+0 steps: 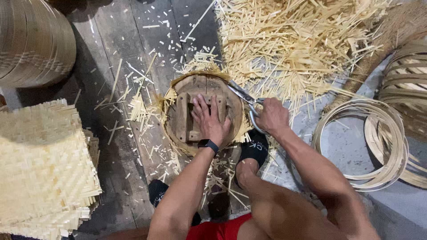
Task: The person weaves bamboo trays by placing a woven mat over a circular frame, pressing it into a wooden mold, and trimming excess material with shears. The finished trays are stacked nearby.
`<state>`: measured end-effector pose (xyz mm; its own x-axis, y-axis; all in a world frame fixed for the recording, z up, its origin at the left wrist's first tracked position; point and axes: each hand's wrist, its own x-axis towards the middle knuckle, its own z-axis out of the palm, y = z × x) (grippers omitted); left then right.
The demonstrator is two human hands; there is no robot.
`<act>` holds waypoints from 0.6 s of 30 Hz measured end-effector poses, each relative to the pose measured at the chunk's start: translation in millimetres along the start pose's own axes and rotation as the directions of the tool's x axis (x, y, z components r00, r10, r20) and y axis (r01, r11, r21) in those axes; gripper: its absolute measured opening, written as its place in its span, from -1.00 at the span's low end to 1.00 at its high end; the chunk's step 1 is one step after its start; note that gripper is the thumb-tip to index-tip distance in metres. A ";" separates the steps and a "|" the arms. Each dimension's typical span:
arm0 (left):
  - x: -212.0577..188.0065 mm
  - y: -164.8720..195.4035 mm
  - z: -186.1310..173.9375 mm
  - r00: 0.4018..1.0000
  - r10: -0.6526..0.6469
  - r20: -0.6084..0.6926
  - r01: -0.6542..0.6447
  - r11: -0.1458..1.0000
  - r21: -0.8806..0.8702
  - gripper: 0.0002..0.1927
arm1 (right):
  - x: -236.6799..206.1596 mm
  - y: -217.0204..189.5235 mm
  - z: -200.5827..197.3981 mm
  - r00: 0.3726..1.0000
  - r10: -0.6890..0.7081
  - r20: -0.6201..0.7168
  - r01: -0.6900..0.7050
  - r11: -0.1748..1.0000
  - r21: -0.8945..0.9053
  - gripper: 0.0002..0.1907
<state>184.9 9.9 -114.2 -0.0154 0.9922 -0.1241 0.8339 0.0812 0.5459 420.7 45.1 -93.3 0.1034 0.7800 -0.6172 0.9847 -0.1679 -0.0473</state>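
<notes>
Left hand (pixel 210 120) flat, fingers spread, pressing on round wooden form (pixel 202 113) at centre of floor. Right hand (pixel 272 116) just right of form, closed on scissors (pixel 245 100), blades at form's upper-right rim. Bamboo offcuts (pixel 293 42) heaped above-right, woven mats (pixel 42 169) stacked well left.

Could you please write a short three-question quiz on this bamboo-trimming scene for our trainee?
1. True or false: the left hand presses flat on the round wooden mould.
2. Which tool does the right hand hold? A) grey metal shears B) hammer C) saw
3. Fill in: the stack of woven pale bamboo mats lies on the person's ____ side.

Key
1. True; the palm and fingers lie on the mould's wooden crosspiece.
2. A; the blades point at the mould's upper right rim.
3. Left; the pale coiled bamboo hoops lie on the right, and the pile of pale bamboo offcuts lies ahead.
</notes>
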 end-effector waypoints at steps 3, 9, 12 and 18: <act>0.3 -1.1 2.0 1.000 -0.005 0.029 0.006 1.000 -0.009 0.08 | 5.9 4.2 -6.3 0.997 -0.067 -0.033 0.068 0.998 0.010 -0.64; 5.4 -4.1 -0.4 0.999 0.036 0.024 -0.036 0.999 -0.018 0.11 | 24.0 -19.7 -18.1 0.549 -0.392 -0.738 0.394 0.900 -0.186 -0.49; 4.1 -10.9 -11.8 0.990 0.120 0.077 -0.117 0.992 -0.044 0.14 | 25.9 -10.2 -21.1 0.764 -0.353 -0.539 0.356 0.929 -0.103 -0.57; -1.4 -15.2 -31.1 0.924 0.272 0.269 -0.251 0.962 -0.108 0.16 | 22.5 2.1 -26.4 0.876 -0.299 -0.378 0.316 0.948 -0.018 -0.55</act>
<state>155.1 10.2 -96.5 0.3605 0.9134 -0.1891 0.7466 -0.1610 0.6455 428.8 78.1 -86.6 -0.1511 0.9615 -0.2296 0.9692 0.0984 -0.2260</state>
